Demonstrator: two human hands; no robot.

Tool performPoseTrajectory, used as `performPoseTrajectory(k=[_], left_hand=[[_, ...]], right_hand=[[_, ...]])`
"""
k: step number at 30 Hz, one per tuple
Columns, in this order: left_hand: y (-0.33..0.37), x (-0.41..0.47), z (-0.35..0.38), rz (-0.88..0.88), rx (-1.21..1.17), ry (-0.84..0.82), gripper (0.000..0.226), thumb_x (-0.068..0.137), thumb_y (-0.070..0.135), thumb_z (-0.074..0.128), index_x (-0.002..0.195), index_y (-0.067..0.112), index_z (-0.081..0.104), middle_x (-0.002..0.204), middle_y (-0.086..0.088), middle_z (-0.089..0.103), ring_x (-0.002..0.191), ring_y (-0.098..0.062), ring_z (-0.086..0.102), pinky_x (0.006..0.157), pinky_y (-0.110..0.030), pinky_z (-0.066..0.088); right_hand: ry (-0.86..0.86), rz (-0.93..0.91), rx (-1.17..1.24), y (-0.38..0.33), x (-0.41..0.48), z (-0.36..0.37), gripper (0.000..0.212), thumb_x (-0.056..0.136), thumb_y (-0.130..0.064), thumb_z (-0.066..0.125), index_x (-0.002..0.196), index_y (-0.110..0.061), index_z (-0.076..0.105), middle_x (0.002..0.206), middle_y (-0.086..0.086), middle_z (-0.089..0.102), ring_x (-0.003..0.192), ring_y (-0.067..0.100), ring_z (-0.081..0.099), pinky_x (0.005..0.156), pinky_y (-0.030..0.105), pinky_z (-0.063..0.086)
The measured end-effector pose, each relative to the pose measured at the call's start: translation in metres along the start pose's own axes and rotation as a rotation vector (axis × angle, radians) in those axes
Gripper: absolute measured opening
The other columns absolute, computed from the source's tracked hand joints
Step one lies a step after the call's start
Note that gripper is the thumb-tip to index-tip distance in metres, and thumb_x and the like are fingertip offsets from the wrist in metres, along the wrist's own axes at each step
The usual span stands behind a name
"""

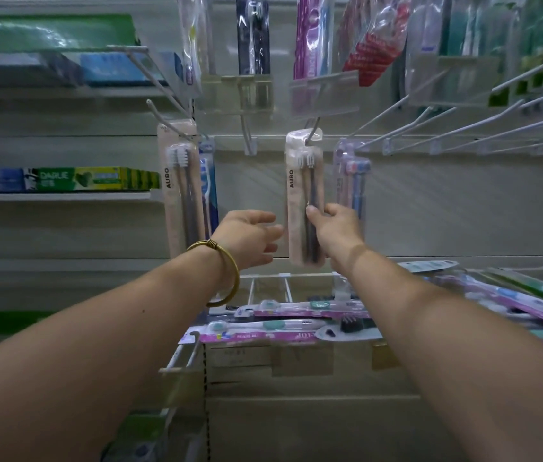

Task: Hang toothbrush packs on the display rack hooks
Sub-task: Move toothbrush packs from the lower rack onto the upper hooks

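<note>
A: Item?
B: AUBO toothbrush pack (303,201), upright. Hang-hole caught on tip of white wire hook (313,133). Apparently not yet slid back along it.

A: Held by?
B: Right grip (338,228), clamped on lower half of pack, thumb on front face, fingers behind. Left grip (246,236) empty, fingers apart and relaxed, just beside pack's left edge. Contact not determinable.

A: Already hung?
B: Second AUBO pack (181,185) on hook to left, with blue pack (208,181) behind it. Purple pack (351,181) hanging just right of the held one.

A: Outstanding?
B: Loose packs (280,325), several, lying flat on lower shelf (176,360) beneath both grips. Bare hooks (463,125) further right. Judged partway through at best, with much stock left to hang.
</note>
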State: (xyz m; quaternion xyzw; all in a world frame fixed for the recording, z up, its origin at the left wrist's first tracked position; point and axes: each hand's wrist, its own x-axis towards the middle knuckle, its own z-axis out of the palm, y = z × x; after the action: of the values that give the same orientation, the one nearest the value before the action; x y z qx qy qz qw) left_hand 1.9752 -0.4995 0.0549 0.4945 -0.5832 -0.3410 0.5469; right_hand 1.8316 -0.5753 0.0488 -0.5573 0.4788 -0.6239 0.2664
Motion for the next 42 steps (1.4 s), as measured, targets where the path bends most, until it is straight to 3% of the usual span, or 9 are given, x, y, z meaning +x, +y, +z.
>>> performPoseTrajectory(k=[4, 7, 12, 18, 22, 29, 33, 38, 42], left_hand=[[-0.001, -0.006, -0.013, 0.020, -0.009, 0.048, 0.034, 0.096, 0.011, 0.064, 0.130, 0.008, 0.060, 0.112, -0.015, 0.068, 0.101, -0.024, 0.069, 0.084, -0.035, 0.060], [-0.003, -0.010, -0.026, 0.045, -0.016, 0.079, 0.034, 0.097, 0.010, 0.062, 0.130, 0.008, 0.059, 0.112, -0.013, 0.067, 0.100, -0.023, 0.069, 0.083, -0.034, 0.060], [-0.010, -0.015, -0.055, 0.073, -0.016, 0.205, 0.021, 0.096, 0.010, 0.063, 0.117, 0.011, 0.065, 0.107, -0.014, 0.070, 0.092, -0.022, 0.072, 0.083, -0.042, 0.061], [-0.014, -0.018, -0.088, 0.113, -0.015, 0.304, 0.013, 0.096, 0.006, 0.060, 0.107, 0.012, 0.065, 0.098, -0.012, 0.070, 0.088, -0.022, 0.071, 0.071, -0.032, 0.062], [-0.023, -0.014, -0.104, 0.159, 0.033, 0.461, 0.013, 0.093, 0.004, 0.061, 0.093, 0.016, 0.066, 0.084, -0.004, 0.068, 0.078, -0.018, 0.066, 0.077, -0.038, 0.061], [-0.040, -0.009, -0.118, 0.059, 0.074, 0.432, 0.030, 0.091, 0.016, 0.069, 0.118, 0.003, 0.067, 0.090, -0.006, 0.065, 0.091, -0.023, 0.065, 0.094, -0.046, 0.056], [-0.043, -0.007, -0.122, 0.048, 0.066, 0.410, 0.031, 0.091, 0.018, 0.070, 0.118, 0.002, 0.066, 0.084, -0.004, 0.063, 0.088, -0.022, 0.063, 0.096, -0.047, 0.055], [-0.046, -0.007, -0.125, 0.064, 0.099, 0.388, 0.043, 0.087, 0.028, 0.072, 0.124, 0.007, 0.063, 0.108, -0.007, 0.069, 0.105, -0.024, 0.066, 0.099, -0.047, 0.053], [-0.049, -0.013, -0.124, 0.101, 0.038, 0.384, 0.051, 0.090, 0.028, 0.071, 0.135, 0.010, 0.055, 0.121, -0.007, 0.067, 0.109, -0.024, 0.066, 0.099, -0.047, 0.053]], right_hand=[[0.013, -0.010, -0.035, 0.006, 0.003, -0.002, 0.023, 0.094, -0.037, 0.063, 0.098, -0.015, 0.068, 0.100, 0.005, 0.072, 0.097, 0.027, 0.067, 0.089, 0.041, 0.055], [0.097, -0.005, -0.064, 0.007, 0.001, -0.005, 0.041, 0.092, -0.041, 0.064, 0.118, -0.008, 0.064, 0.116, 0.009, 0.069, 0.109, 0.030, 0.063, 0.099, 0.041, 0.049], [0.177, -0.021, -0.068, 0.007, -0.010, -0.006, 0.020, 0.095, -0.036, 0.062, 0.089, -0.017, 0.062, 0.094, 0.004, 0.066, 0.097, 0.028, 0.063, 0.089, 0.035, 0.048], [-0.027, -0.066, 0.029, 0.002, -0.026, 0.041, 0.022, 0.093, -0.035, 0.064, 0.075, -0.023, 0.058, 0.076, 0.001, 0.064, 0.085, 0.031, 0.066, 0.087, 0.057, 0.055], [-0.241, -0.059, 0.009, -0.011, -0.052, 0.071, 0.019, 0.096, -0.043, 0.059, 0.089, -0.025, 0.059, 0.085, -0.001, 0.065, 0.089, 0.025, 0.068, 0.088, 0.051, 0.057], [-0.405, -0.075, 0.027, -0.017, -0.078, 0.116, 0.045, 0.094, -0.033, 0.066, 0.133, -0.012, 0.055, 0.107, -0.004, 0.063, 0.102, 0.018, 0.063, 0.096, 0.039, 0.054], [-0.418, -0.067, 0.067, -0.017, -0.079, 0.133, 0.033, 0.094, -0.014, 0.065, 0.126, -0.017, 0.057, 0.106, 0.002, 0.068, 0.104, 0.024, 0.066, 0.095, 0.046, 0.055], [-0.396, -0.081, 0.086, -0.016, -0.081, 0.132, 0.025, 0.094, -0.004, 0.060, 0.091, -0.029, 0.059, 0.102, 0.002, 0.070, 0.101, 0.026, 0.067, 0.090, 0.050, 0.057], [-0.434, -0.087, 0.179, -0.019, -0.091, 0.116, 0.029, 0.097, -0.001, 0.054, 0.091, -0.028, 0.060, 0.100, 0.004, 0.070, 0.100, 0.026, 0.067, 0.088, 0.049, 0.058]])
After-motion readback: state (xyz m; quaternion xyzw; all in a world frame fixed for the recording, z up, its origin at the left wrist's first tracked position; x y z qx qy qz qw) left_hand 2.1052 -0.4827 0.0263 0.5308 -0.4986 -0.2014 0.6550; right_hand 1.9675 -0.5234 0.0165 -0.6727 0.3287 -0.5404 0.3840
